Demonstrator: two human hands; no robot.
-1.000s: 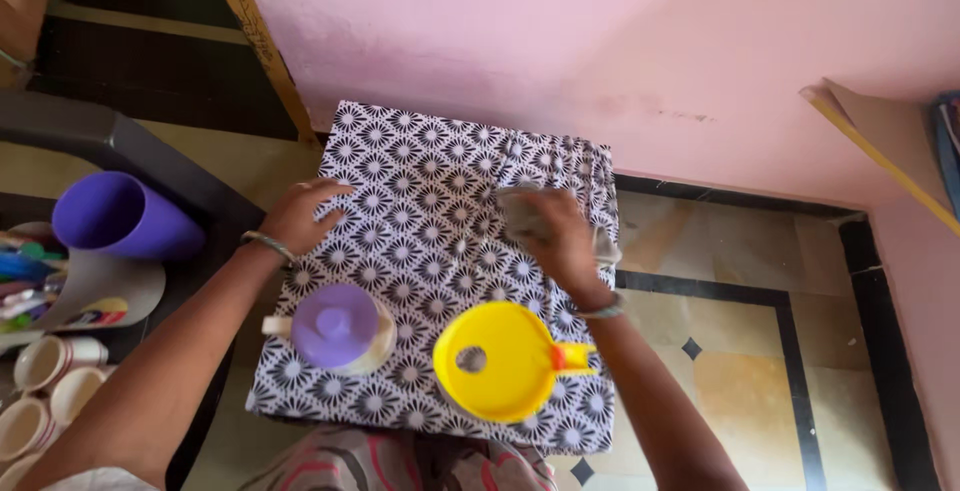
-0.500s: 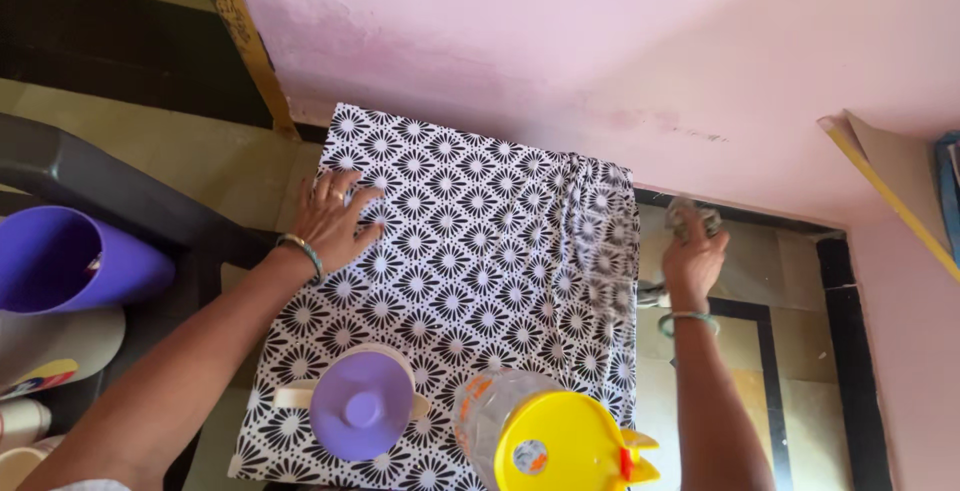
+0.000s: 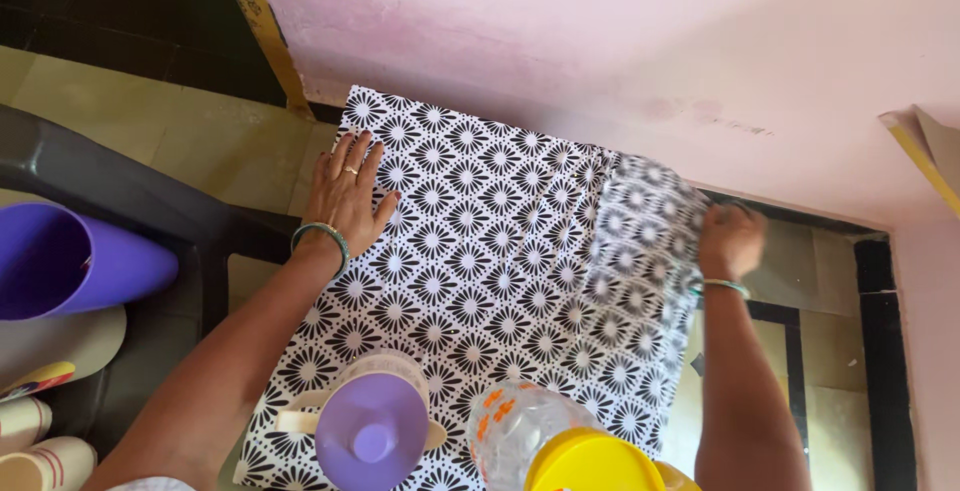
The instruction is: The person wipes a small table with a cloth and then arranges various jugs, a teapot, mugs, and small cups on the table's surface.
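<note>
Pressing flat, your left hand point(image 3: 345, 196) pins the patterned cloth point(image 3: 480, 251) — right hand point(image 3: 730, 241) grips its hanging edge, fingers closed; draping unfinished.

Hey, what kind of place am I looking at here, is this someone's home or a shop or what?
Most likely a room in a home. A small table under a black-and-white patterned cloth stands against a pink wall, a purple-lidded jug and yellow-lidded clear jug sit on it, and cups wait on the tiled floor.
</note>
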